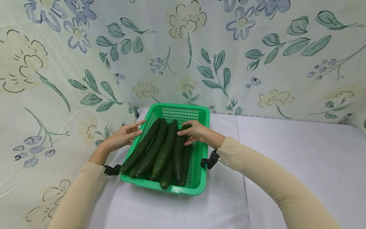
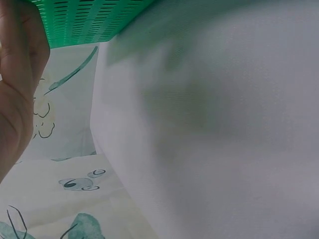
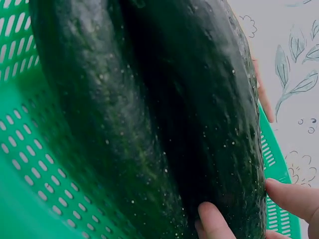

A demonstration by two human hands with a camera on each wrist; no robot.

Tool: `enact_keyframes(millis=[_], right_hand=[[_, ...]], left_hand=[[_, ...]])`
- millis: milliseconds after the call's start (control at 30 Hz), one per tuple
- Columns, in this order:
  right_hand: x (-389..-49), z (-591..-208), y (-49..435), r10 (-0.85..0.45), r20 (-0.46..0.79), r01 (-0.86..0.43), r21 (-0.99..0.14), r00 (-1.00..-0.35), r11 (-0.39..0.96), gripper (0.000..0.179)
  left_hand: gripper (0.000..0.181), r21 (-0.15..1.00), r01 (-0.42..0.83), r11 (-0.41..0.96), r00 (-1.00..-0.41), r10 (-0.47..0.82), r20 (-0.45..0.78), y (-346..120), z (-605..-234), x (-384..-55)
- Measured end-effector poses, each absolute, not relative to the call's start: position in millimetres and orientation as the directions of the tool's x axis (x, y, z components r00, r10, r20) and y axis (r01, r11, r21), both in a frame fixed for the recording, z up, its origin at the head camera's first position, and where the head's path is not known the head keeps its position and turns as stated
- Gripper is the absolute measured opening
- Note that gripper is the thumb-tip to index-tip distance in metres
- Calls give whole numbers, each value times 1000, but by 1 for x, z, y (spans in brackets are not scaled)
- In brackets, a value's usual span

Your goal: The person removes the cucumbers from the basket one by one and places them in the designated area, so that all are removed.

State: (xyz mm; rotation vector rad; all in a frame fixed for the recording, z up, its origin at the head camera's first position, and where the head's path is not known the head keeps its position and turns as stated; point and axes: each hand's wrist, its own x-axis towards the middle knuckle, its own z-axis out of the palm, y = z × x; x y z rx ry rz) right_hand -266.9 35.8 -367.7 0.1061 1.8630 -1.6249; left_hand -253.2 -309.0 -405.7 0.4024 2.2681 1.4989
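Observation:
Several dark green cucumbers (image 1: 164, 154) lie side by side, lengthwise, in a green plastic basket (image 1: 200, 187) with slotted walls. My right hand (image 1: 200, 132) reaches over the basket's right wall and holds the far end of a cucumber (image 1: 178, 159) between thumb and fingers. In the right wrist view, fingertips sit on both sides of that cucumber (image 3: 219, 109), with another cucumber (image 3: 94, 99) beside it. At the basket's left rim, my left hand (image 1: 121, 136) has its fingers extended against the outside. The left wrist view shows this hand (image 2: 17, 84) beside the slotted wall (image 2: 89, 25).
A white cloth (image 1: 300, 159) covers the table, with a crease running to the right of the basket. Floral fabric (image 1: 183, 63) hangs behind and along the left side, close to my left arm. Black wrist cameras (image 1: 210, 160) are strapped on both wrists.

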Motion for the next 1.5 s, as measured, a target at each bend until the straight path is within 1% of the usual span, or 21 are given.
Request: enact_keyframes(millis=[300,500,700,1133,1333,1500], right_hand=[[-267,-370,35,-370,-514,451,-857,-774,247,74],[-267,-371,36,-377,-514,463,-858,-770,224,72],[-266,-371,37,-376,-499,454,-867,-781,206,71],[-264,-370,39,-388,-466,426,-885,-795,189,72],[-263,-367,42,-406,-440,419,-896,-801,146,72],[-261,-362,46,-416,-404,389,-913,-815,124,71]], left_hand=[[57,921,18,389,-889,428,-163,-309,-405,-252],[57,924,2,382,-891,421,-172,-310,-406,-252],[57,922,0,388,-889,421,-177,-310,-406,-253],[57,935,-18,355,-886,427,-179,-308,-406,-253],[57,939,-14,345,-887,430,-171,-309,-406,-253],[57,941,-16,338,-887,430,-169,-309,-407,-253]])
